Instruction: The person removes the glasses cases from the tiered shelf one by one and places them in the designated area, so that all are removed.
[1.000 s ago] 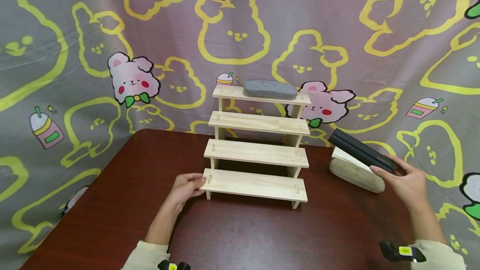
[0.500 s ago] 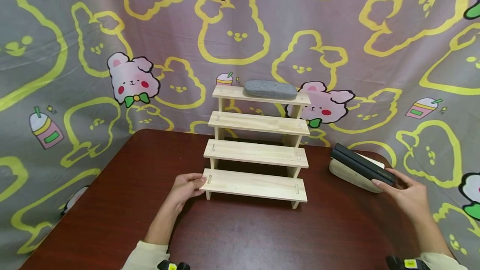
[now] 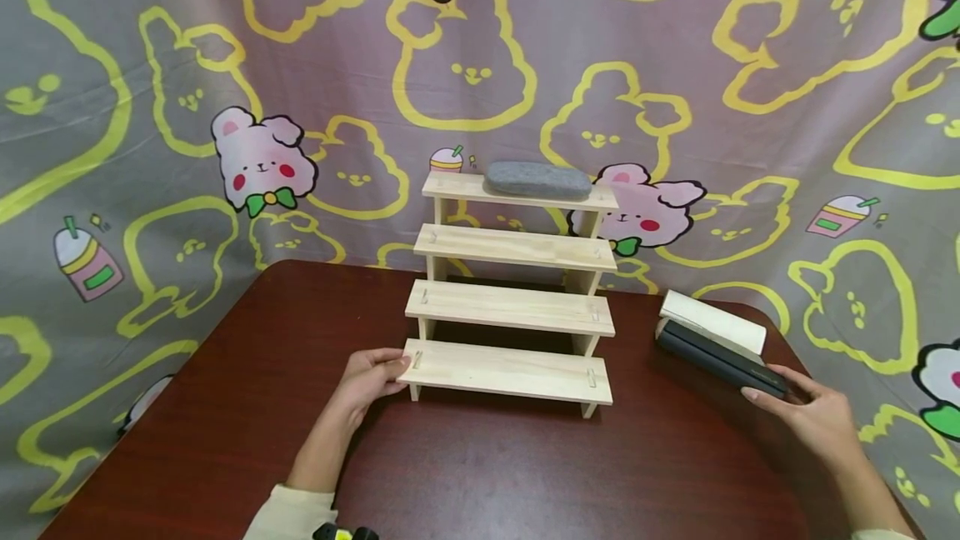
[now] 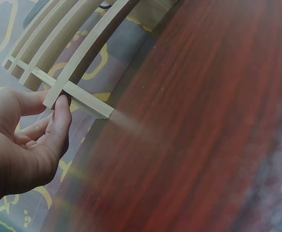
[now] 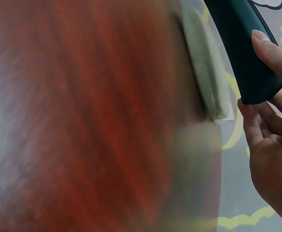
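In the head view my left hand (image 3: pixel 366 382) pinches the left end of the lowest board of a four-step wooden display stand (image 3: pixel 506 372). The left wrist view shows thumb and fingers on either side of that board end. To the right of the stand, my right hand (image 3: pixel 817 417) grips one end of a long black glasses case (image 3: pixel 716 357). An olive-grey glasses case (image 5: pixel 206 65) lies on the table below it, mostly hidden by the black one in the head view. Just behind, a white case (image 3: pixel 716 323) is visible. On the top step rests a grey felt glasses case (image 3: pixel 538 180).
The stand stands on a dark red-brown wooden table (image 3: pixel 495 473). A patterned fabric backdrop (image 3: pixel 330 48) hangs behind and along the sides of the table. The right-hand cases lie near the table's back right corner.
My right hand has lowered the black glasses case toward me, from above the white case to in front of it, over the olive-grey one. My left hand keeps its hold on the board.
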Demonstrator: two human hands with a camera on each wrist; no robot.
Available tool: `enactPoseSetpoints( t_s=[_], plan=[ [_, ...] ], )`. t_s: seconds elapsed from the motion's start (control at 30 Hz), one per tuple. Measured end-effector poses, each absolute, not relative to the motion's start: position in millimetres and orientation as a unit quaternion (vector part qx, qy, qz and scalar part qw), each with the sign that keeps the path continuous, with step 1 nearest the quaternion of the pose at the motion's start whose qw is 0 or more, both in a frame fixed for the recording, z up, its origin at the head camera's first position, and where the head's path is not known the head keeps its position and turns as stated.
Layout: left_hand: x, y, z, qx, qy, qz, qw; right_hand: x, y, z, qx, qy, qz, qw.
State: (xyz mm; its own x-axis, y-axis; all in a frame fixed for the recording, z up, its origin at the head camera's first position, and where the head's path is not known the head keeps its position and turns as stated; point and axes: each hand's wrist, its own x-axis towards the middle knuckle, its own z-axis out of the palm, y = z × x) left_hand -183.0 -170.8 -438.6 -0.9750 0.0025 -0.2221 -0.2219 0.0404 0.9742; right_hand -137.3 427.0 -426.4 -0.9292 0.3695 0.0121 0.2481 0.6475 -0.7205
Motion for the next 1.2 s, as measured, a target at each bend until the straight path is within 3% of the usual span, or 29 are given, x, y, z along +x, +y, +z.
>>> enactPoseSetpoints(
  t_s=[1.2],
  plan=[
    [-183.2, -171.5, -437.8, -0.077, 0.716, 0.689, 0.089, -130.6, 431.0, -441.8, -0.164, -0.926, 0.339, 0.013]
  ],
)
